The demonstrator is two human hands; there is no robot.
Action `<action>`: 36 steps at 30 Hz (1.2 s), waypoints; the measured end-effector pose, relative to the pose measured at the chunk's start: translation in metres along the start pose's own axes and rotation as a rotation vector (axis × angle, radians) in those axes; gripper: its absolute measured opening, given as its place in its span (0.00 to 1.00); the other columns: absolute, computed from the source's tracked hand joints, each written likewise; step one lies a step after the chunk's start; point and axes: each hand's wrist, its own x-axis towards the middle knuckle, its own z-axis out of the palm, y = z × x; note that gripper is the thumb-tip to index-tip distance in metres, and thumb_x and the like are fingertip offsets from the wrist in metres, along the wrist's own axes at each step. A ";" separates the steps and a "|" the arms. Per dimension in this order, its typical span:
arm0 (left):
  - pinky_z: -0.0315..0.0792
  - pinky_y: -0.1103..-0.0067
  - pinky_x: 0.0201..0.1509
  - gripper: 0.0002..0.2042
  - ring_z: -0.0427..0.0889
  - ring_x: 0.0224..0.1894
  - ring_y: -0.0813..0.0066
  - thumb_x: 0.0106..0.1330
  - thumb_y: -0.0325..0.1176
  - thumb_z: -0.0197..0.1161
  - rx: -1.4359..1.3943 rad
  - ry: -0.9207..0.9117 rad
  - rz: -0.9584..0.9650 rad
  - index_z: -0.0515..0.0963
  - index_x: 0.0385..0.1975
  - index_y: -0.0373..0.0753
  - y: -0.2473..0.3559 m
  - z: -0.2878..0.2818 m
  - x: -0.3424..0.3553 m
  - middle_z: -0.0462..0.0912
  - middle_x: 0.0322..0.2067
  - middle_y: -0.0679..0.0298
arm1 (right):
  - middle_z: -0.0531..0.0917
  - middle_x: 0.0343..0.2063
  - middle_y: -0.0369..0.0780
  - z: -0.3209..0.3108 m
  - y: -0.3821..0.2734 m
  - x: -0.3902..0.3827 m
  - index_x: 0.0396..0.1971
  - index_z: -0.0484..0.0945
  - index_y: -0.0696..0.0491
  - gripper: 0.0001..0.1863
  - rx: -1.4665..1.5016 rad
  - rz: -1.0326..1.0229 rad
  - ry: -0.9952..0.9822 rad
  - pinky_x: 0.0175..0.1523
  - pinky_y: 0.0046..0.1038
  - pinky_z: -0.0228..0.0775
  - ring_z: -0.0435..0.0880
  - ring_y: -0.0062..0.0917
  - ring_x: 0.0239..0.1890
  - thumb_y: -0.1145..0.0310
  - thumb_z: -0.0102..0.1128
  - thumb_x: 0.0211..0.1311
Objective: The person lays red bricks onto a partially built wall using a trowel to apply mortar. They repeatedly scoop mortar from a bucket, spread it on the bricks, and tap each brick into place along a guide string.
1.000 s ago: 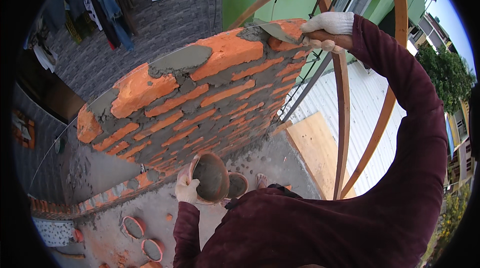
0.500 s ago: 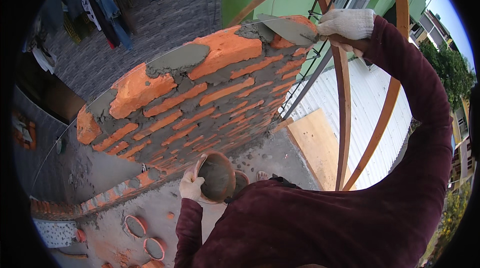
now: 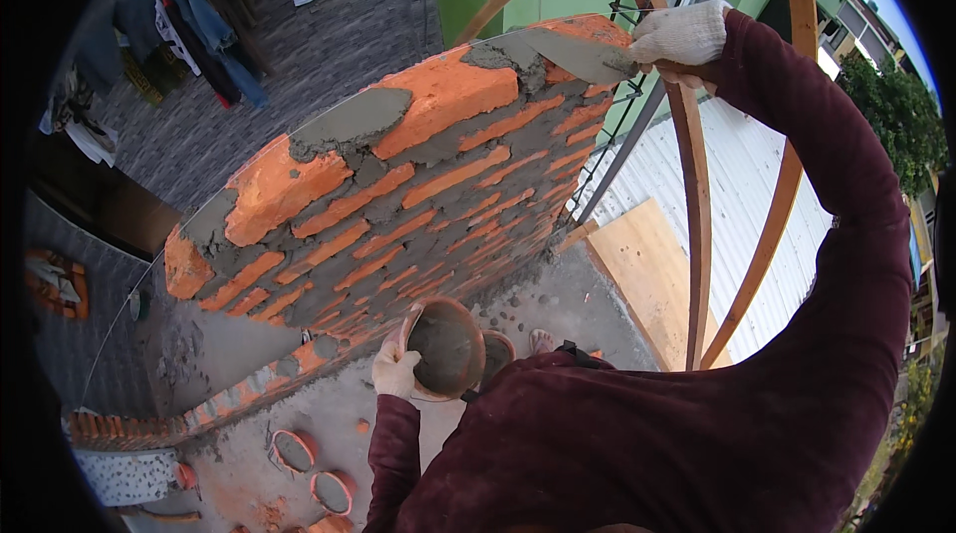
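Observation:
My right hand (image 3: 682, 38), in a pale knit glove, grips a trowel by its handle. The trowel's grey blade (image 3: 583, 56) lies against the mortar and brick at the right end of the brick wall (image 3: 433, 197). Down in front of the wall, my left hand (image 3: 395, 371), gloved too, clasps the near-left rim of a round bucket (image 3: 480, 346). Grey mortar (image 3: 438, 349) fills part of it. Wet mortar (image 3: 360, 119) sits between orange bricks along the wall's top course, beside a thin string (image 3: 121, 306) that runs past its far edge.
Wooden poles (image 3: 689, 224) and steel rebar rise past the wall's right end. A plywood sheet (image 3: 647, 269) and corrugated white sheeting (image 3: 757, 205) lie below. Two mortar-filled buckets (image 3: 312, 445) stand on the lower floor. A low brick wall (image 3: 249, 389) runs left. Clothes (image 3: 204, 20) hang behind.
The trowel blade has shifted and tilted a little at the wall's right end, with my right hand slightly lower-left. My left hand keeps hold of the bucket. The whole view has shifted slightly.

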 end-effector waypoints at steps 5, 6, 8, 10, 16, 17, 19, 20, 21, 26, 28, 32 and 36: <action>0.65 0.79 0.30 0.10 0.69 0.26 0.83 0.51 0.26 0.69 -0.018 -0.010 -0.005 0.72 0.19 0.39 -0.016 -0.017 -0.003 0.71 0.21 0.73 | 0.78 0.13 0.34 -0.004 -0.010 -0.021 0.34 0.78 0.61 0.20 0.532 0.356 0.068 0.11 0.18 0.66 0.71 0.14 0.07 0.56 0.52 0.76; 0.65 0.77 0.30 0.11 0.68 0.25 0.81 0.51 0.28 0.69 0.014 -0.012 0.003 0.70 0.19 0.38 -0.019 -0.018 -0.002 0.69 0.19 0.71 | 0.78 0.13 0.34 0.003 -0.019 -0.010 0.35 0.78 0.60 0.20 0.615 0.384 0.044 0.10 0.18 0.66 0.71 0.14 0.07 0.56 0.52 0.76; 0.64 0.74 0.29 0.15 0.65 0.23 0.78 0.50 0.32 0.70 0.075 -0.004 0.020 0.67 0.17 0.38 -0.020 -0.018 0.001 0.65 0.17 0.67 | 0.78 0.12 0.33 0.012 -0.042 0.006 0.35 0.79 0.60 0.20 0.712 0.362 0.022 0.10 0.18 0.67 0.72 0.13 0.07 0.55 0.52 0.75; 0.64 0.73 0.29 0.15 0.65 0.23 0.77 0.50 0.32 0.70 0.070 -0.008 0.042 0.67 0.17 0.37 -0.020 -0.023 0.000 0.65 0.17 0.67 | 0.79 0.13 0.33 0.018 -0.062 0.010 0.36 0.79 0.60 0.20 0.737 0.276 0.012 0.10 0.18 0.68 0.73 0.13 0.07 0.55 0.52 0.75; 0.66 0.73 0.30 0.13 0.67 0.24 0.78 0.51 0.30 0.70 -0.007 -0.009 -0.019 0.69 0.18 0.38 -0.035 -0.055 -0.018 0.68 0.18 0.69 | 0.79 0.15 0.37 0.077 -0.062 -0.051 0.36 0.76 0.61 0.19 0.934 0.087 0.080 0.10 0.15 0.69 0.76 0.17 0.08 0.57 0.52 0.77; 0.66 0.74 0.30 0.13 0.67 0.24 0.78 0.51 0.30 0.70 -0.057 -0.001 -0.044 0.69 0.18 0.38 -0.039 -0.059 -0.023 0.68 0.18 0.69 | 0.76 0.16 0.33 0.106 -0.066 -0.061 0.37 0.75 0.58 0.19 0.796 0.117 0.255 0.11 0.16 0.67 0.74 0.15 0.08 0.56 0.50 0.78; 0.65 0.76 0.31 0.11 0.67 0.25 0.80 0.51 0.27 0.69 -0.034 0.014 -0.016 0.69 0.19 0.38 -0.043 -0.067 -0.023 0.69 0.20 0.72 | 0.72 0.17 0.31 0.176 -0.068 -0.059 0.39 0.74 0.56 0.20 0.886 0.136 0.464 0.12 0.20 0.67 0.70 0.16 0.09 0.53 0.45 0.79; 0.65 0.78 0.30 0.11 0.67 0.25 0.81 0.51 0.25 0.68 -0.031 0.010 -0.008 0.70 0.19 0.38 -0.045 -0.070 -0.022 0.69 0.20 0.73 | 0.75 0.19 0.35 0.210 -0.072 -0.050 0.39 0.75 0.59 0.21 0.898 0.147 0.583 0.19 0.26 0.69 0.73 0.20 0.12 0.54 0.47 0.75; 0.64 0.80 0.30 0.10 0.67 0.25 0.82 0.51 0.24 0.67 -0.025 0.013 -0.002 0.70 0.20 0.39 -0.047 -0.075 -0.023 0.69 0.21 0.73 | 0.76 0.21 0.37 0.233 -0.086 -0.037 0.43 0.75 0.61 0.20 0.892 0.109 0.643 0.21 0.26 0.70 0.75 0.21 0.14 0.56 0.47 0.76; 0.66 0.79 0.32 0.06 0.69 0.26 0.82 0.52 0.24 0.67 0.050 -0.035 0.019 0.74 0.23 0.37 -0.037 -0.098 -0.024 0.72 0.23 0.74 | 0.77 0.24 0.41 0.347 -0.099 0.081 0.51 0.73 0.59 0.20 1.177 0.089 0.783 0.27 0.30 0.71 0.76 0.24 0.17 0.57 0.46 0.78; 0.66 0.79 0.33 0.06 0.69 0.26 0.82 0.53 0.24 0.66 0.052 -0.015 -0.003 0.75 0.24 0.36 -0.030 -0.110 -0.036 0.72 0.23 0.74 | 0.78 0.26 0.44 0.373 -0.105 0.091 0.51 0.75 0.59 0.21 1.272 0.088 0.716 0.30 0.34 0.73 0.79 0.30 0.21 0.56 0.46 0.78; 0.68 0.79 0.34 0.05 0.71 0.28 0.81 0.52 0.25 0.67 -0.029 0.131 -0.052 0.78 0.26 0.35 -0.049 -0.132 -0.055 0.75 0.24 0.72 | 0.82 0.31 0.51 0.429 -0.061 0.051 0.47 0.77 0.60 0.19 0.780 0.114 0.846 0.41 0.39 0.75 0.85 0.44 0.32 0.58 0.50 0.74; 0.72 0.79 0.39 0.08 0.76 0.31 0.80 0.53 0.26 0.67 -0.163 0.196 -0.095 0.83 0.33 0.33 -0.065 -0.130 -0.068 0.81 0.28 0.69 | 0.82 0.31 0.47 0.319 -0.005 -0.068 0.47 0.76 0.56 0.15 0.219 0.358 0.987 0.38 0.39 0.76 0.85 0.41 0.32 0.61 0.54 0.71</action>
